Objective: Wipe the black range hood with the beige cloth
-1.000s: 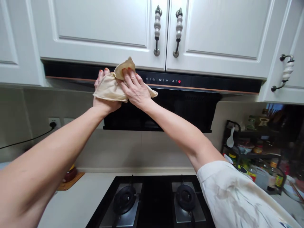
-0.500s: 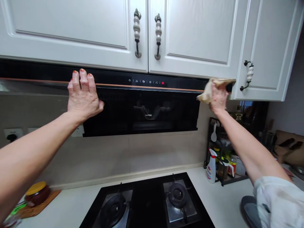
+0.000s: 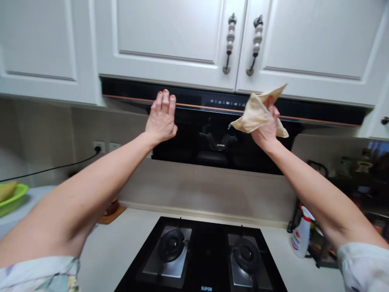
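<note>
Your left hand lies flat on the range hood, left of its control strip. Your right hand is right of that strip, pressing the cloth against the hood front. Cabinets sit directly above the hood; their two handles hang side by side above the strip. The stove is below on the counter, with two burners left and right. A spray bottle stands right of the stove. The wall socket is left of the hood, and a bowl is at far left.
</note>
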The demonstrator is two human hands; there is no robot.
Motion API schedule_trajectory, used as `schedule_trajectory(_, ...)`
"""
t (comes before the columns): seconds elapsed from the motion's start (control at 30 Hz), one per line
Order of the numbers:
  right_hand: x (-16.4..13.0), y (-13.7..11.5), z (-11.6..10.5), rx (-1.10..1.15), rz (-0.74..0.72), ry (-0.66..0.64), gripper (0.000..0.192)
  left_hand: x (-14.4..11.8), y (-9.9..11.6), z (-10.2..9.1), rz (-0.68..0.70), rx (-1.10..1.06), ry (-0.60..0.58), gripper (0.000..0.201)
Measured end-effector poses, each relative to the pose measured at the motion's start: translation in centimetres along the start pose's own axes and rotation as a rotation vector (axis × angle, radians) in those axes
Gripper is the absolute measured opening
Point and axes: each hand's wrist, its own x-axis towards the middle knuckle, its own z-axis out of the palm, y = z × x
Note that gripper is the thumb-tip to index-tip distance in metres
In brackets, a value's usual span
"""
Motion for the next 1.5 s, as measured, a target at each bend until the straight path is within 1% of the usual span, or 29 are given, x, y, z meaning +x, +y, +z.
schedule_trajectory(0.07, 1.3, -5.9, 2.2, -0.010, -0.122, -0.028, 0.048, -1.4, -0.2, -0.1, 0.005, 0.017, -0.016, 0.108)
schedule_trajectory(0.13, 2.6, -11.4, 4.2, 0.019, -0.232, -0.071, 0.052, -4.0, -0.2, -0.4, 0.034, 0.054, -0.063, 0.101)
schedule_trajectory(0.2, 4.0, -16.1, 6.1, 0.086, -0.297, -0.104, 0.053, -7.4, -0.1, -1.0, 0.088, 0.112, -0.164, 0.086)
schedule_trajectory(0.27, 5.5, -19.9, 8.4, 0.167, -0.347, -0.130, 0.051, -11.3, 0.0, -1.8, 0.163, 0.170, -0.297, 0.072)
schedule_trajectory(0.37, 7.5, -24.9, 12.3, 0.288, -0.410, -0.141, 0.050, -16.9, -0.5, -3.2, 0.238, 0.202, -0.496, 0.058)
schedule_trajectory(0.43, 8.6, -28.0, 14.7, 0.357, -0.436, -0.148, 0.049, -20.1, -1.5, -4.2, 0.237, 0.193, -0.605, 0.051)
schedule_trajectory(0.5, 9.6, -31.1, 16.6, 0.411, -0.455, -0.166, 0.050, -22.8, -2.7, -5.3, 0.200, 0.179, -0.685, 0.045)
schedule_trajectory(0.57, 10.4, -34.2, 18.0, 0.462, -0.470, -0.187, 0.050, -25.2, -4.0, -6.4, 0.140, 0.167, -0.737, 0.039)
schedule_trajectory(0.67, 11.4, -38.2, 19.4, 0.508, -0.488, -0.225, 0.050, -28.4, -5.6, -8.2, 0.034, 0.156, -0.807, 0.030)
schedule_trajectory(0.73, 12.0, -40.3, 20.3, 0.496, -0.491, -0.243, 0.052, -30.2, -6.4, -9.3, -0.040, 0.147, -0.872, 0.027)
schedule_trajectory(0.8, 12.3, -41.8, 21.0, 0.441, -0.491, -0.249, 0.056, -31.6, -6.9, -10.1, -0.115, 0.138, -0.945, 0.026)
schedule_trajectory(0.87, 12.4, -42.5, 21.5, 0.357, -0.499, -0.255, 0.059, -32.6, -7.1, -10.5, -0.178, 0.134, -1.010, 0.026)
schedule_trajectory(0.97, 12.2, -42.2, 21.6, 0.277, -0.522, -0.259, 0.059, -33.0, -7.2, -10.2, -0.212, 0.124, -1.069, 0.026)
schedule_trajectory(1.07, 11.3, -40.6, 21.0, 0.286, -0.548, -0.239, 0.056, -32.1, -6.8, -9.2, -0.187, 0.096, -1.067, 0.026)
schedule_trajectory(1.17, 10.1, -38.0, 19.6, 0.249, -0.579, -0.256, 0.056, -30.2, -6.0, -7.7, -0.144, 0.070, -1.049, 0.028)
schedule_trajectory(1.27, 9.0, -34.5, 17.7, 0.182, -0.584, -0.279, 0.057, -27.8, -4.7, -6.0, -0.092, 0.049, -1.038, 0.030)
schedule_trajectory(1.33, 8.4, -31.5, 16.0, 0.151, -0.578, -0.275, 0.058, -25.9, -3.3, -4.8, -0.043, 0.029, -1.031, 0.031)
schedule_trajectory(1.4, 7.8, -27.8, 14.1, 0.119, -0.573, -0.266, 0.059, -24.0, -1.6, -3.6, 0.012, 0.015, -1.027, 0.032)
schedule_trajectory(1.5, 6.8, -21.6, 10.7, 0.063, -0.563, -0.234, 0.058, -21.1, 1.5, -2.3, 0.089, 0.001, -1.010, 0.032)
